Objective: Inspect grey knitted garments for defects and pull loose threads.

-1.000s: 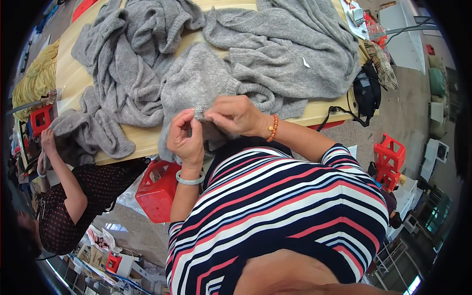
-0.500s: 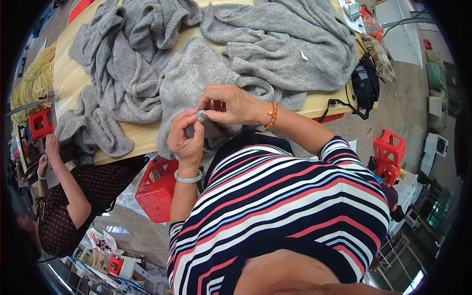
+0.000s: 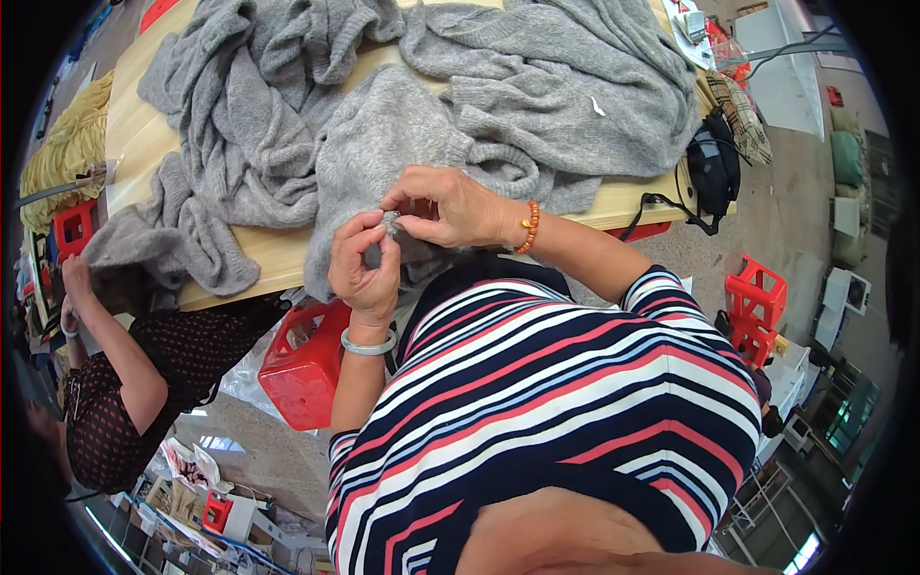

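- Pale wooden table [image 3: 273, 261] before me, heaped with gray knitwear [image 3: 575, 110].
- One gray knit piece [image 3: 383, 129] drapes over its edge toward the worker [image 3: 546, 374].
- Left hand [image 3: 368, 278] and right hand [image 3: 452, 207] each pinch that piece's gathered bit, thumb against fingers.

A grey knit garment [image 3: 383, 134], flecked and slightly fuzzy, lies rumpled and loosely spread at the counter [image 3: 134, 177], its lower part reaching over the counter's near edge. A small bunched bit is pinched up between left hand [image 3: 366, 273] and right hand [image 3: 455, 206], above that edge.
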Action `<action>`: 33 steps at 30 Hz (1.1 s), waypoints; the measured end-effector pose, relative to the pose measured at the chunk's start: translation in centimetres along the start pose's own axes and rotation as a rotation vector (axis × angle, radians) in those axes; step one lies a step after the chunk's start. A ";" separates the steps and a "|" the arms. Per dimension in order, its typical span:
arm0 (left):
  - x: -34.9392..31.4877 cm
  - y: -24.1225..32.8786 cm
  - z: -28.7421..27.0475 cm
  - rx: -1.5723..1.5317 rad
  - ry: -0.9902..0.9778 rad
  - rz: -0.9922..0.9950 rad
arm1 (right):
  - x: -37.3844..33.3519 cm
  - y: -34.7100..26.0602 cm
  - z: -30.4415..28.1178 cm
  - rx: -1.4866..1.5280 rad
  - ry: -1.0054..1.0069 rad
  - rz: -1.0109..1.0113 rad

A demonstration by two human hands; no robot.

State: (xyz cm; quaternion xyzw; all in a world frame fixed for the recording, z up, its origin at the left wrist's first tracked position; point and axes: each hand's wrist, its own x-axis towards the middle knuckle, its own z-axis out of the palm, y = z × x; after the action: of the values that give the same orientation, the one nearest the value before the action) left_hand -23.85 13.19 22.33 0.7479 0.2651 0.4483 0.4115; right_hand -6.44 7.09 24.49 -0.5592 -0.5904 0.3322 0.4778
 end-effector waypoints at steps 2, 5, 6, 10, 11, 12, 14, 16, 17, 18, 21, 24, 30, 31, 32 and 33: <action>-0.1 -0.1 0.0 0.001 -0.002 -0.004 | 0.0 -0.1 0.2 -0.014 0.005 0.021; -0.3 -0.4 0.1 -0.006 0.002 -0.022 | 0.0 -0.4 0.8 -0.061 0.028 0.064; -0.4 -0.5 0.1 -0.020 0.001 -0.035 | -0.1 -0.5 1.0 -0.095 0.052 0.091; -0.7 -0.5 0.3 -0.013 -0.006 -0.025 | -0.5 0.1 2.3 -0.209 0.155 0.029; -0.9 -0.4 0.4 -0.007 -0.020 -0.029 | -0.6 0.5 2.5 -0.248 0.165 0.020; -1.0 -0.4 0.3 -0.002 -0.033 -0.032 | -0.5 0.7 2.5 -0.288 0.175 0.011; -1.3 -0.4 0.1 -0.056 -0.040 -0.058 | -0.4 0.9 2.2 -0.174 0.154 0.034; -1.7 -0.8 -0.1 -0.110 -0.046 -0.085 | -0.5 1.3 1.6 -0.060 0.131 0.057; -1.9 -1.2 -0.4 -0.179 -0.001 -0.144 | -0.8 1.8 1.3 0.134 0.161 0.230; -2.1 -1.7 -0.6 -0.250 0.043 -0.203 | -1.0 2.2 0.7 0.329 0.191 0.401; -2.8 -3.8 -2.0 -0.295 0.188 -0.452 | -1.3 3.6 -2.4 -0.160 0.167 0.239; -4.1 -6.6 -3.2 -0.206 0.143 -0.541 | -3.3 6.6 -2.7 -0.705 0.045 0.140; -3.9 -4.4 -2.5 0.618 -0.321 -0.193 | -3.3 10.3 -1.1 -0.571 -0.095 0.523; -3.4 -3.9 -1.7 0.677 -0.360 -0.111 | -3.2 11.0 -1.1 -0.584 -0.079 0.502; -3.2 -3.4 -0.7 0.685 -0.427 -0.161 | -3.8 12.3 -0.8 -0.480 -0.062 0.372; -2.8 -3.4 0.0 0.705 -0.483 -0.210 | -3.3 12.8 -0.6 -0.373 -0.052 0.225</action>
State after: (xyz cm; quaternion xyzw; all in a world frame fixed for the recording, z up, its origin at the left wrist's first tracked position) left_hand -25.23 12.84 18.15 0.8949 0.3727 0.0985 0.2246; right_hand -1.72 5.76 12.22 -0.6915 -0.5877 0.2829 0.3106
